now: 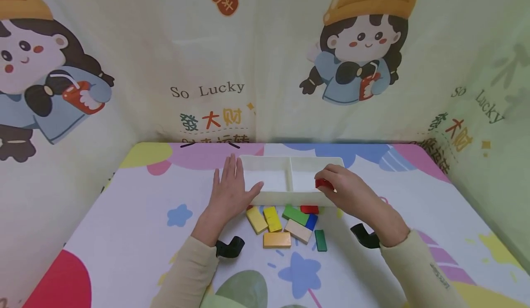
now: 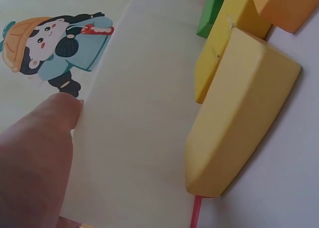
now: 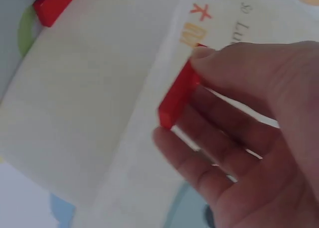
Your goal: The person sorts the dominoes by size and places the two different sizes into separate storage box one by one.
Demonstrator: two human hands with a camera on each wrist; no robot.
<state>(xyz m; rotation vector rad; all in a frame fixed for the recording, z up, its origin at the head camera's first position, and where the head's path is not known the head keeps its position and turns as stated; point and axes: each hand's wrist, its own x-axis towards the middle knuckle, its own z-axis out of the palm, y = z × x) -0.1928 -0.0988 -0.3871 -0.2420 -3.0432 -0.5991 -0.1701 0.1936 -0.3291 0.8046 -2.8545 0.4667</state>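
A white two-compartment tray [image 1: 265,199] stands on the table in front of the person. The right hand [image 1: 347,189] pinches a red block [image 3: 178,96] between thumb and fingers, over the tray's right compartment in the head view. At the tray's left end, the left hand [image 1: 229,188] lies with straight, spread fingers, its thumb along the near rim. Closest to that hand is a pale yellow block [image 2: 244,108], beside a brighter yellow block [image 1: 272,219]. Another red block [image 1: 309,209] lies right by the tray's near wall.
Near the tray lie a green block [image 1: 295,215], a blue block [image 1: 312,221], a beige block [image 1: 298,231], an orange block [image 1: 277,240] and a dark green block [image 1: 320,240]. A patterned cloth [image 1: 136,206] covers the table, and a printed curtain [image 1: 281,68] hangs behind it.
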